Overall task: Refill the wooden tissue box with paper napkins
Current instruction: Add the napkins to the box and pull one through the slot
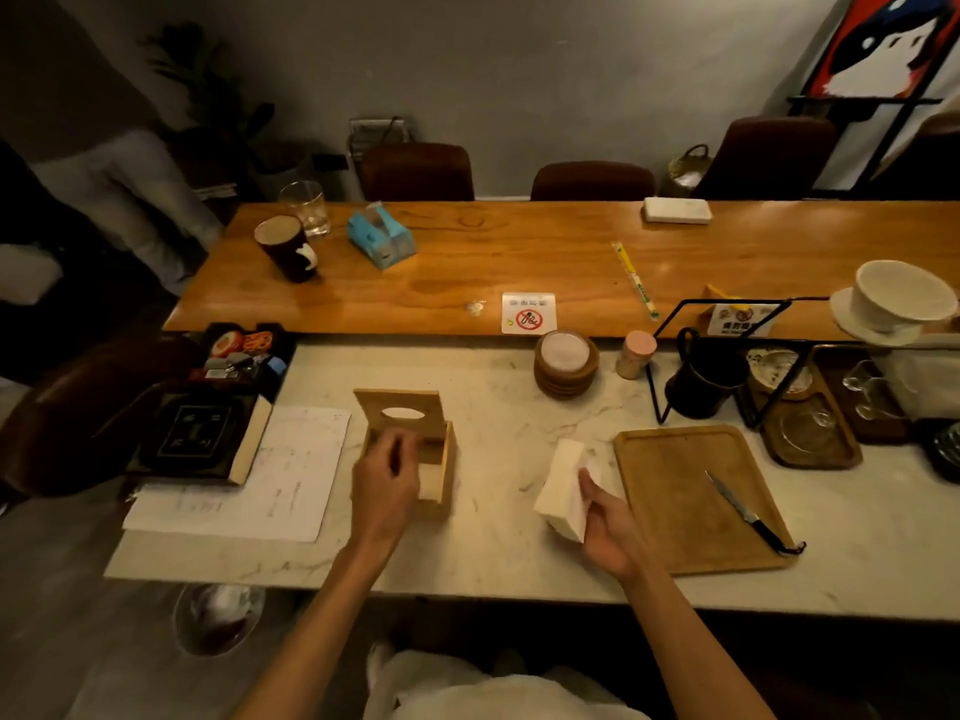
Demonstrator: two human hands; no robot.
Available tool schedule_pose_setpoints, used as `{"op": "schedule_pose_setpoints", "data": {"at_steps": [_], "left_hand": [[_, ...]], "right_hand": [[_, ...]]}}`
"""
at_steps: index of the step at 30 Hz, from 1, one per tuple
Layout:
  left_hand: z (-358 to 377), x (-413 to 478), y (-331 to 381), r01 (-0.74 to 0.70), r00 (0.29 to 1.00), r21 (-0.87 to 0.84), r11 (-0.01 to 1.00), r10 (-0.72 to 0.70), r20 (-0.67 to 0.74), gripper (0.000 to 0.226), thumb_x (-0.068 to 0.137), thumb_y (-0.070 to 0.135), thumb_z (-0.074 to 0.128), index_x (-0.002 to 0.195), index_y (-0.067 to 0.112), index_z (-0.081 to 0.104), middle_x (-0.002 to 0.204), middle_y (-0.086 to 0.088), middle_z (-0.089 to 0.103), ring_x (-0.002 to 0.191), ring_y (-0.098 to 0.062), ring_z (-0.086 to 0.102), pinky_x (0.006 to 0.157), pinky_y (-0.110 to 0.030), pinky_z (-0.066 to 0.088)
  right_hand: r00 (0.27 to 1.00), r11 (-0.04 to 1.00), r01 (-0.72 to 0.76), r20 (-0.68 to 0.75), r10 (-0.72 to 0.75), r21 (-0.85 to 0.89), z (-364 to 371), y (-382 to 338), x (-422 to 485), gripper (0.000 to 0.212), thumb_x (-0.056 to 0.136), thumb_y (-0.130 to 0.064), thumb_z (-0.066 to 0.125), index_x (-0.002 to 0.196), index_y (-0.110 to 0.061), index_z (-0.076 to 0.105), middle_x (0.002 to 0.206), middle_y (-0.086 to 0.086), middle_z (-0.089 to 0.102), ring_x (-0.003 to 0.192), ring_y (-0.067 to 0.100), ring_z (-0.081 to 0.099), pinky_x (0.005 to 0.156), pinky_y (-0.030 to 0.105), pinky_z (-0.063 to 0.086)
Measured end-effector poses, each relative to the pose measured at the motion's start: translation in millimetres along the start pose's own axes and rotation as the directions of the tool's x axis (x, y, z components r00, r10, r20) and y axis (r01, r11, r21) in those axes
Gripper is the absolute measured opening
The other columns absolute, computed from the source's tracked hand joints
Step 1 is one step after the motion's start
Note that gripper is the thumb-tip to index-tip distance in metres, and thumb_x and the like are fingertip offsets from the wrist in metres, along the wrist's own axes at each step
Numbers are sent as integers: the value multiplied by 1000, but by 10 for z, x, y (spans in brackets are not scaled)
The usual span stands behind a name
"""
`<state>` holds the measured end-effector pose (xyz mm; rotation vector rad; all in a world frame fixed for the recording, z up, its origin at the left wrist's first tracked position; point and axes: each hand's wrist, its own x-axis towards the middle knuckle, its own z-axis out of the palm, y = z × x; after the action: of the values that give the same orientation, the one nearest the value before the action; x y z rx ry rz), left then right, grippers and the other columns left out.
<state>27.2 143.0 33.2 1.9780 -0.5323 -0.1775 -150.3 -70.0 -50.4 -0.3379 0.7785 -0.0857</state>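
Clasping a thick white stack of paper napkins (563, 485), thumb on top and fingers beneath, a person's right hand (610, 532) holds it just above the marble counter (493, 543), between the wooden tissue box (441, 459) and a wooden cutting board (675, 485). The left hand (387, 485) curls its fingers over the box's left rim and grips it.

The box sits on the counter just left of the napkins. Its lid (400, 405), cut with an oval slot, stands raised at the far end. Something pale shows inside the box at the near end.

A black-handled knife (740, 509) lies on the cutting board's right half. Left of the box lie sheets of paper (280, 485), with a dark book (202, 439) overlapping their left edge. Farther back on the counter stand a stack of round wooden coasters (566, 371) and, to its right, a black mug (701, 379) inside a black wire frame. Beyond the counter runs a long wooden table (519, 252), bearing a no-smoking sign (529, 313) at its near edge and a blue tissue pack (382, 236) toward its far left.
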Motion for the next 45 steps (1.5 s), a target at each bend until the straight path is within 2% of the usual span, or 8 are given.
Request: {"op": "schedule_pose_setpoints", "data": {"at_steps": [4, 9, 16, 20, 22, 24, 30, 45], "left_hand": [[-353, 183, -310, 234, 966, 92, 968, -221, -133, 21, 101, 21, 43, 116, 22, 57, 113, 4, 62, 109, -16, 58, 87, -28, 48], [-475, 351, -676, 353, 868, 104, 930, -367, 334, 46, 105, 34, 30, 150, 24, 29, 155, -2, 36, 142, -21, 33, 112, -31, 26], [-660, 540, -774, 628, 676, -78, 774, -493, 548, 44, 104, 21, 36, 137, 49, 40, 115, 17, 66, 104, -12, 62, 74, -30, 53], [-752, 680, -747, 634, 566, 4, 773, -467, 679, 51, 104, 17, 38, 147, 42, 27, 133, 7, 52, 120, -21, 54, 94, -38, 49], [-792, 755, -813, 641, 532, 23, 768, -465, 708, 55, 103, 16, 40, 150, 40, 22, 141, -1, 49, 123, -26, 53, 101, -46, 48], [-810, 841, -893, 651, 516, 3, 759, -446, 731, 57, 101, 12, 42, 148, 41, 25, 137, -2, 52, 117, -28, 56, 92, -49, 55], [-822, 829, -945, 668, 499, -15, 744, -433, 750, 54, 100, 9, 37, 141, 44, 33, 128, 2, 59, 114, -29, 62, 83, -49, 57], [-785, 822, -960, 652, 554, -32, 757, -447, 702, 62, 96, 0, 40, 142, 42, 35, 120, -5, 59, 93, -25, 55, 75, -39, 47]], "right_hand": [[1000, 987, -30, 6, 30, 160, -147, 306, 61, 48, 88, -26, 56, 133, -9, 54, 127, 19, 64, 116, 33, 62, 100, 56, 45], [997, 973, -4, -73, 21, 229, -101, 388, 94, 53, 88, -24, 57, 139, -10, 49, 133, 20, 59, 124, 32, 55, 107, 56, 37], [994, 960, 108, -54, -97, 260, 193, 518, 65, 52, 88, -8, 53, 139, -9, 46, 125, 23, 64, 119, 38, 56, 89, 56, 54], [968, 966, 248, 65, -243, -79, 915, 369, -14, 51, 89, -4, 56, 138, -12, 48, 131, 15, 62, 118, 32, 60, 86, 43, 57], [967, 816, 255, 140, -214, -518, 1403, 299, -87, 51, 84, -14, 69, 130, -30, 55, 125, 1, 67, 113, 21, 65, 81, 34, 58], [964, 396, 255, 197, -181, -882, 1836, 314, -79, 46, 86, -23, 67, 119, -52, 53, 119, -14, 65, 108, 9, 64, 74, 22, 56], [971, -623, 149, 234, -56, -768, 2369, 787, 407, 62, 89, -9, 47, 145, -32, 36, 145, 3, 49, 129, 28, 48, 101, 38, 43], [963, -591, -193, -266, 38, -783, 2521, 940, 916, 34, 94, -26, 42, 124, -16, 58, 132, 6, 58, 114, 26, 56, 104, 42, 45]]}}
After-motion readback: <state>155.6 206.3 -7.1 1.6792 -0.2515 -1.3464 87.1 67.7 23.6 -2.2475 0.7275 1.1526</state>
